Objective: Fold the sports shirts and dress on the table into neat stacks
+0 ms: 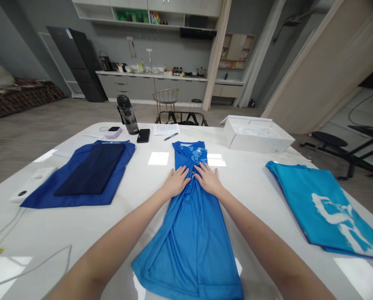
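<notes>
A blue sleeveless garment (199, 225) with a lighter wavy pattern near its top lies lengthwise on the white table, its lower end toward me. My left hand (175, 181) rests flat on its left side, fingers spread. Opposite it, my right hand (207, 179) presses down on the right side, also with fingers stretched out. Between the two hands the cloth is bunched into creases, which run down toward the wide hem. Neither hand grips anything.
Folded dark navy cloth (92, 171) lies on a blue cloth (120, 183) at left. A turquoise folded garment (302, 200) is at right. Farther back stand a bottle (128, 116), a phone (143, 136), paper with a pen (170, 136) and a white box (255, 143). A cable (42, 262) crosses the near left.
</notes>
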Demonstrator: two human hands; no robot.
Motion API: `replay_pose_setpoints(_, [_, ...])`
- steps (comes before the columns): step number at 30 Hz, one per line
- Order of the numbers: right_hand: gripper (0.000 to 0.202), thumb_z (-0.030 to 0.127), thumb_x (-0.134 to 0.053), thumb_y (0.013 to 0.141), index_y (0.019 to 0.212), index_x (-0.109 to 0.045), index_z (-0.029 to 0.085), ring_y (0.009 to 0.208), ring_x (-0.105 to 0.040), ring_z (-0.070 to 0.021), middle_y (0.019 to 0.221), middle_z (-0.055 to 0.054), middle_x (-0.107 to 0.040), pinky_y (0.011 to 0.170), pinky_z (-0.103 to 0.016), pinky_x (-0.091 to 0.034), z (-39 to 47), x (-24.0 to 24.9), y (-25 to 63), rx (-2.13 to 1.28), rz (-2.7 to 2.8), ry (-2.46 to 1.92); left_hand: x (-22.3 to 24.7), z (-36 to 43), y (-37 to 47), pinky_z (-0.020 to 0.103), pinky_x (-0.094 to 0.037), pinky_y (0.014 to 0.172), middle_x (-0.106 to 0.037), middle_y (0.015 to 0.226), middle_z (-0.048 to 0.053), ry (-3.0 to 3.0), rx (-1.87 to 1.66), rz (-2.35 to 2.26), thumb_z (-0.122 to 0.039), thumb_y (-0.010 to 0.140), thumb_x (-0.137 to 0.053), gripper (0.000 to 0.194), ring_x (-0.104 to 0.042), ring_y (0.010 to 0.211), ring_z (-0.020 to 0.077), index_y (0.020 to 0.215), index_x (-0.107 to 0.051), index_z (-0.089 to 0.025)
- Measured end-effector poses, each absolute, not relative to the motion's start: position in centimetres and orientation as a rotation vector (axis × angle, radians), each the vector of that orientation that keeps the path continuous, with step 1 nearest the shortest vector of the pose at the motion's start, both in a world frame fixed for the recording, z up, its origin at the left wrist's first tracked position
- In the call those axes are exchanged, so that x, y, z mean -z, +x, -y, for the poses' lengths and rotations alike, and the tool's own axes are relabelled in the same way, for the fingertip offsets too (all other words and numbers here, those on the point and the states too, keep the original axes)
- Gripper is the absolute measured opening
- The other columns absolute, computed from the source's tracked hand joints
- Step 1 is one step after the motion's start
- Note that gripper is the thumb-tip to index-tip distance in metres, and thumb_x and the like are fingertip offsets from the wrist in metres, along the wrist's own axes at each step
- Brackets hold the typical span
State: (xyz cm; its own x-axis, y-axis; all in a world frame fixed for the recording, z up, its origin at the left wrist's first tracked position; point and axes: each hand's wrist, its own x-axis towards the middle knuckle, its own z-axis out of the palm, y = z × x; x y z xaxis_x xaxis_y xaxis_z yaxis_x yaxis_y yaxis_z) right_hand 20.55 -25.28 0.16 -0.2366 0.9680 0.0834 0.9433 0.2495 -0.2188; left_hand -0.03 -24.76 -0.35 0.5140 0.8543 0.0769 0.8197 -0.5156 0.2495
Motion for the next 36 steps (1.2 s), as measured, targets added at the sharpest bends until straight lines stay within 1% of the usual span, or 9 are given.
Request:
replay_pose_setpoints(9, [0.057,0.057,-0.027,0.105,0.156,-0.036,0.035,0.153,-0.022,-0.0319,0.165,-0.006,-0.028,0.115,-0.074,-0.013,34.4,0.8,19.9,-0.211,2.377,-1.753,0.9,33.5,-1.6,0.06,-0.023,0.121,-0.029,0.164,0.014,2.519,-0.292,-1.468,-0.047,0.103,-0.036,0.059,-0.025,0.152,0.03,0.155,-0.037,-0.019])
replay_pose_setpoints(16, [0.058,0.059,-0.03,0.104,0.157,-0.034,0.037,0.153,-0.021,-0.0317,0.165,-0.005,-0.028,0.117,-0.07,-0.012,35.7,0.7,19.5,-0.178,2.366,-1.801,1.7,36.5,-1.8,0.055,-0.02,0.123,-0.034,0.163,0.011,2.572,-0.397,-1.553,-0.045,0.104,-0.032,0.055,-0.029,0.151,0.0262,0.154,-0.039,-0.024])
replay_pose_setpoints(19, [0.056,0.055,-0.034,0.104,0.155,-0.039,0.032,0.15,-0.026,-0.032,0.162,-0.008,-0.035,0.116,-0.068,-0.013,36.1,0.3,19.2,-0.11,2.324,-1.787,1.3,36.7,-1.6,0.053,-0.022,0.122,-0.037,0.161,0.012,2.573,-0.419,-1.569,-0.043,0.104,-0.034,0.053,-0.032,0.15,0.0266,0.152,-0.041,-0.023])
replay_pose_setpoints(21, [0.053,0.051,-0.037,0.104,0.149,-0.047,0.025,0.144,-0.034,-0.0308,0.155,-0.013,-0.045,0.118,-0.063,-0.013,36.7,-0.1,19.1,0.01,2.298,-1.729,0.7,37.4,-1.6,0.051,-0.025,0.121,-0.043,0.157,0.014,2.565,-0.467,-1.613,-0.04,0.103,-0.037,0.052,-0.039,0.145,0.0273,0.151,-0.043,-0.02])
replay_pose_setpoints(24, [0.042,0.044,-0.041,0.104,0.132,-0.061,0.02,0.128,-0.048,-0.0275,0.134,-0.015,-0.061,0.116,-0.052,-0.018,37.5,-0.8,19.1,0.148,2.359,-1.579,-0.4,39.9,-2.3,0.045,-0.036,0.111,-0.056,0.144,0.016,2.528,-0.494,-1.731,-0.034,0.1,-0.045,0.049,-0.053,0.13,0.0281,0.146,-0.046,-0.017])
replay_pose_setpoints(28, [0.033,0.036,-0.043,0.104,0.116,-0.067,0.019,0.112,-0.053,-0.027,0.113,-0.013,-0.065,0.105,-0.045,-0.029,38.1,-1.5,18.8,0.164,2.43,-1.531,-1.4,44.4,-4.1,0.043,-0.044,0.094,-0.065,0.12,0.014,2.482,-0.4,-1.846,-0.031,0.098,-0.049,0.034,-0.06,0.112,0.0296,0.127,-0.058,-0.017])
replay_pose_setpoints(30, [0.03,0.033,-0.044,0.104,0.117,-0.067,0.019,0.109,-0.054,-0.0259,0.111,-0.012,-0.065,0.1,-0.041,-0.033,38.4,-1.7,18.0,0.094,2.461,-1.495,-1.6,46.2,-5.1,0.042,-0.043,0.09,-0.065,0.116,0.013,2.448,-0.369,-1.867,-0.031,0.098,-0.049,0.03,-0.06,0.109,0.0294,0.123,-0.06,-0.019])
replay_pose_setpoints(32, [0.03,0.03,-0.045,0.104,0.125,-0.064,0.022,0.109,-0.055,-0.0239,0.114,-0.01,-0.063,0.095,-0.037,-0.036,38.7,-2.0,16.8,-0.019,2.515,-1.412,-1.7,47.3,-5.9,0.041,-0.043,0.088,-0.066,0.114,0.012,2.408,-0.357,-1.871,-0.032,0.098,-0.051,0.03,-0.061,0.107,0.0288,0.124,-0.058,-0.019])
replay_pose_setpoints(36, [0.042,0.02,-0.044,0.101,0.14,-0.055,0.03,0.108,-0.057,-0.0224,0.117,-0.008,-0.06,0.085,-0.032,-0.041,38.9,-2.2,14.2,-0.183,2.594,-1.348,-1.9,48.3,-7.0,0.041,-0.041,0.087,-0.068,0.107,0.01,2.308,-0.315,-1.913,-0.038,0.096,-0.056,0.027,-0.062,0.105,0.0293,0.114,-0.061,-0.019])
